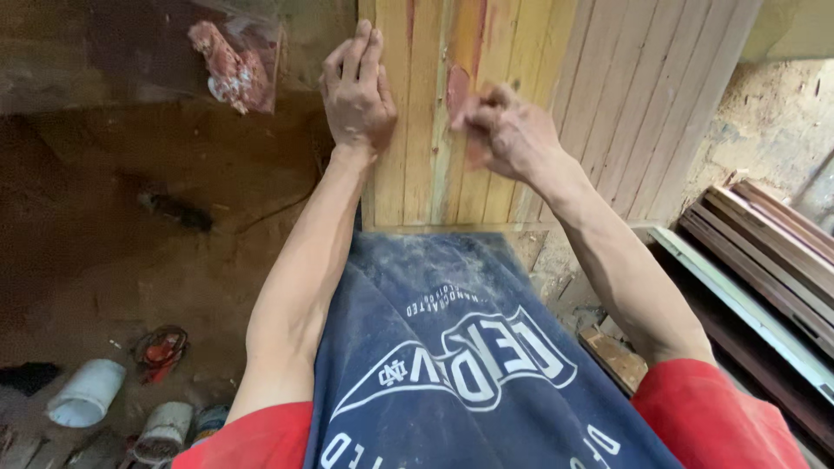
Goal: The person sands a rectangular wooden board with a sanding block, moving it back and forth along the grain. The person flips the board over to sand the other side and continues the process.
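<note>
Left hand (356,87) lies open and flat at the left edge of the yellow slatted wooden panel (417,156). Right hand (508,130), blurred, is closed on a reddish sandpaper piece (458,87), mostly hidden.

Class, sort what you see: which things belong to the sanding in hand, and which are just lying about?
In use: left hand, right hand, sandpaper, wooden panel.
Lying about: white containers, plastic bag, stacked boards.
</note>
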